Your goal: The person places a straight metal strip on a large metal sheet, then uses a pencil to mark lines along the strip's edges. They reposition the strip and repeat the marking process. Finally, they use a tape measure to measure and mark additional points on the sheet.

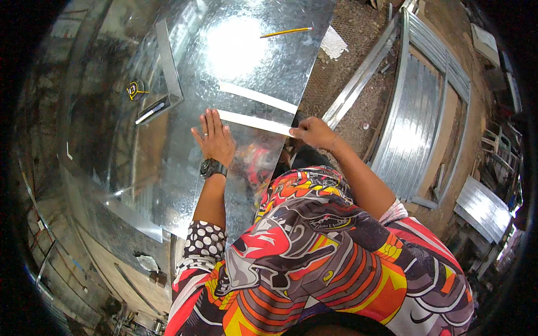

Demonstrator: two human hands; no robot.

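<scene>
A shiny sheet of metal (pixel 185 157) lies in front of me on the work surface. My left hand (pixel 217 143) rests palm down on it with its fingers stretched out, the fingertips beside the left end of a narrow bright strip (pixel 255 123). At the sheet's right edge, my right hand (pixel 315 133) pinches the other end of this strip between thumb and fingers. A second narrow bright strip (pixel 258 97) lies just beyond, roughly parallel to the first. Farther off, a yellow pencil (pixel 286 32) lies on the sheet.
Left of the strips are a metal square (pixel 168 61), a yellow-and-black tape measure (pixel 135 91) and a pen-like tool (pixel 152 112). On the ground to the right stand a ribbed metal panel (pixel 406 123) and long metal channels (pixel 364 73). A white scrap (pixel 333 43) lies near the sheet's edge.
</scene>
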